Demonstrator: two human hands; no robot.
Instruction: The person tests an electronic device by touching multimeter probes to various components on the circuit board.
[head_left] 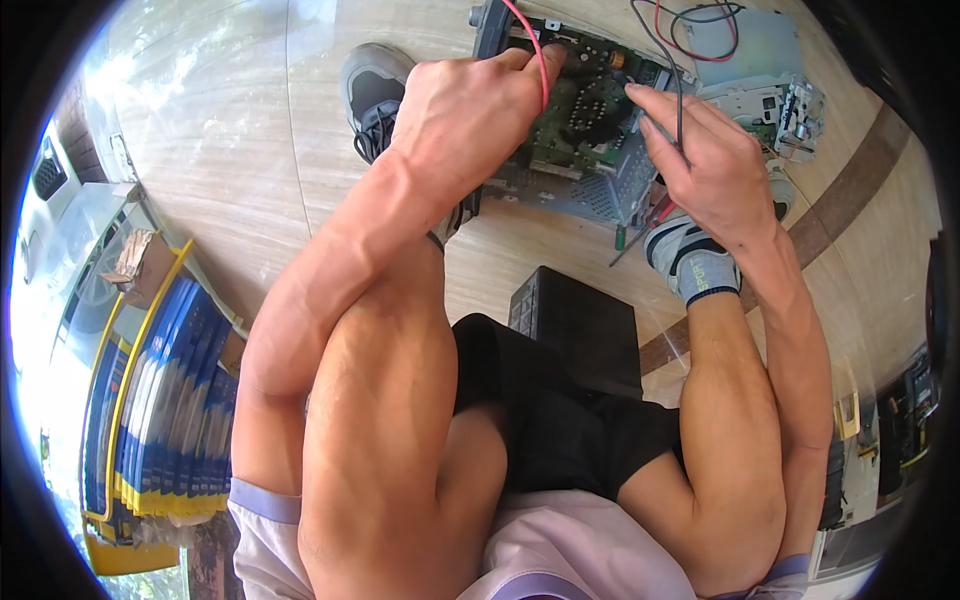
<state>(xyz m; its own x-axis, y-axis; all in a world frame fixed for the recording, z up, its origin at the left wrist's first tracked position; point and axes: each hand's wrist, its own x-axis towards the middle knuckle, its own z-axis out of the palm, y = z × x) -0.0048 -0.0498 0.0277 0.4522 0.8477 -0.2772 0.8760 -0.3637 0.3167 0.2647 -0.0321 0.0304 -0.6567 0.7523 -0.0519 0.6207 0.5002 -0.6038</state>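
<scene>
A green circuit board point(585, 110) lies in an open metal chassis point(590, 195) on the floor in front of me. My left hand point(465, 115) is closed over the board's left side, its fingertips down on the board. A red test lead point(536, 45) runs into that hand, and its probe is mostly hidden by the fingers. My right hand point(715, 170) pinches the probe of a black test lead point(677, 75) above the board's right side. Whether either probe tip touches the board cannot be made out.
A screwdriver point(645, 232) lies by the chassis's near edge. Right of it are a disassembled drive mechanism point(785, 115) and a pale flat panel point(760, 45) with coiled leads. A black box point(575, 330) stands between my legs. At left, a yellow rack point(118, 400) holds blue packets point(175, 400).
</scene>
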